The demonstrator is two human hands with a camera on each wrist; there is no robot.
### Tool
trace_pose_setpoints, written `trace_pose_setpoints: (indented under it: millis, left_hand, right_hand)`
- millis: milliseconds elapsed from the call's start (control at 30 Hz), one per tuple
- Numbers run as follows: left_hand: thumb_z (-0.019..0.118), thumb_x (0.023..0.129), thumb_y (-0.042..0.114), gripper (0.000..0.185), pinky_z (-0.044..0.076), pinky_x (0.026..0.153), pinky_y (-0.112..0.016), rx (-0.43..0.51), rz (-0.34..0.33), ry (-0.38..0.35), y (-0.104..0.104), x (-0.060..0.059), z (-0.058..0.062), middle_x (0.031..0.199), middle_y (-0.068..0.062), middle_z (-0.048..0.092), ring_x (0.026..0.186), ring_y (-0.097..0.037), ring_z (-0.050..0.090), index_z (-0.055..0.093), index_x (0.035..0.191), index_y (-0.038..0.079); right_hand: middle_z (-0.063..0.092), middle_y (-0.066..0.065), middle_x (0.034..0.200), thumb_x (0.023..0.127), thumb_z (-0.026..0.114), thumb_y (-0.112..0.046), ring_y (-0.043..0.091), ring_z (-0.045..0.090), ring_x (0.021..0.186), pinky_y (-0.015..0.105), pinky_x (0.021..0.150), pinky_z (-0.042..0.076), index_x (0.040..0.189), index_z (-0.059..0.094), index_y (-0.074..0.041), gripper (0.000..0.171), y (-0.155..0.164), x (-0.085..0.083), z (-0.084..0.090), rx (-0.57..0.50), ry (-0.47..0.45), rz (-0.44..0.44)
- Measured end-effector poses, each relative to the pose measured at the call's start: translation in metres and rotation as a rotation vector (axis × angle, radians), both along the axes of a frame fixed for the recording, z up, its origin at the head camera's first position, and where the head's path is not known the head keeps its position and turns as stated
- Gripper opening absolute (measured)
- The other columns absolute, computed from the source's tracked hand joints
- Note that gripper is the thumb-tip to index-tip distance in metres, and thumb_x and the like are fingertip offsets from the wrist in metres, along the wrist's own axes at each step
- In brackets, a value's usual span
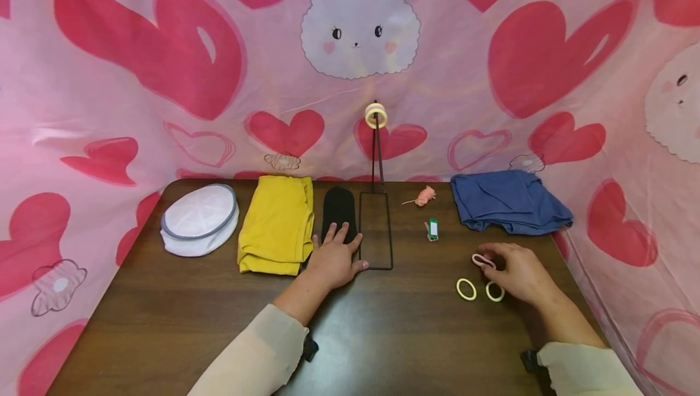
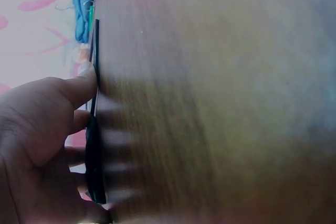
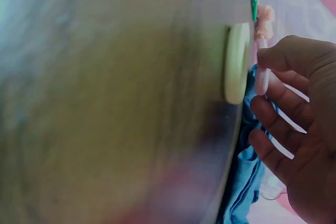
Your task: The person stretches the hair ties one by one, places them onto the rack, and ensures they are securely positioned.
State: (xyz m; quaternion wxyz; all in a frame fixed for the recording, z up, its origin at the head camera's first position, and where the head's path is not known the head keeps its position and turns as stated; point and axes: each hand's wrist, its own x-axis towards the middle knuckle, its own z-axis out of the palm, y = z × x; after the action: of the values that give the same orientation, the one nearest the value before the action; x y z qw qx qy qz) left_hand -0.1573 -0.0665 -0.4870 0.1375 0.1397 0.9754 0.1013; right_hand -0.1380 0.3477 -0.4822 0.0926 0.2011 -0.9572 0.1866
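Note:
My left hand (image 1: 332, 262) lies with straight fingers, fingertips on a flat black oblong piece with a rounded end (image 1: 339, 204). Its thumb touches the base of a black wire stand (image 1: 391, 232). Cream rings (image 1: 375, 107) hang at the stand's top. Between thumb and index finger, my right hand (image 1: 522, 271) pinches a pale pink ribbed hair tie (image 3: 262, 81), held above the table. Just below it a cream ring (image 1: 495, 300) lies partly behind the fingers, and another cream ring (image 1: 459, 287) lies to its left.
Left of the black piece are a folded yellow cloth (image 1: 279, 223) and a white round fabric item with grey trim (image 1: 199, 214). Behind the right hand lie a green key tag (image 1: 433, 228), a small bundle of pink yarn (image 1: 425, 196) and a folded blue cloth (image 1: 505, 201). Printed curtains border the table (image 1: 383, 335).

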Motion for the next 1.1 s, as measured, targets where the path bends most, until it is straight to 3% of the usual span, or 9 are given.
trace_pose_setpoints:
  millis: [167,433,1100]
  left_hand:
    - [0.055,0.099,0.065,0.073,0.013,0.119,-0.071,-0.001,0.001,0.000,0.001,-0.001,0.001,0.172,-0.008,0.019,0.159,-0.036,0.009,0.038,0.162,0.032]
    - [0.056,0.099,0.065,0.073,0.013,0.119,-0.071,0.001,0.001,-0.003,0.001,0.001,0.002,0.172,-0.009,0.021,0.159,-0.037,0.010,0.039,0.162,0.031]
    - [0.056,0.098,0.065,0.074,0.013,0.119,-0.071,0.009,0.003,-0.004,-0.001,0.000,-0.001,0.172,-0.009,0.021,0.159,-0.036,0.010,0.040,0.161,0.031]
  right_hand:
    - [0.076,0.005,0.101,0.073,0.087,-0.008,0.025,0.070,0.090,0.044,0.078,0.051,0.110,0.077,-0.010,0.038,-0.008,-0.002,0.007,-0.032,0.067,0.016]
    - [0.074,-0.002,0.092,0.073,0.087,-0.004,0.012,0.065,0.078,0.022,0.072,0.049,0.107,0.078,-0.010,0.036,-0.031,-0.009,0.021,-0.086,0.167,0.071]
    - [0.074,-0.002,0.095,0.077,0.082,-0.005,0.015,0.068,0.081,0.025,0.074,0.051,0.106,0.079,-0.011,0.030,-0.107,-0.025,0.074,-0.225,0.320,0.308]
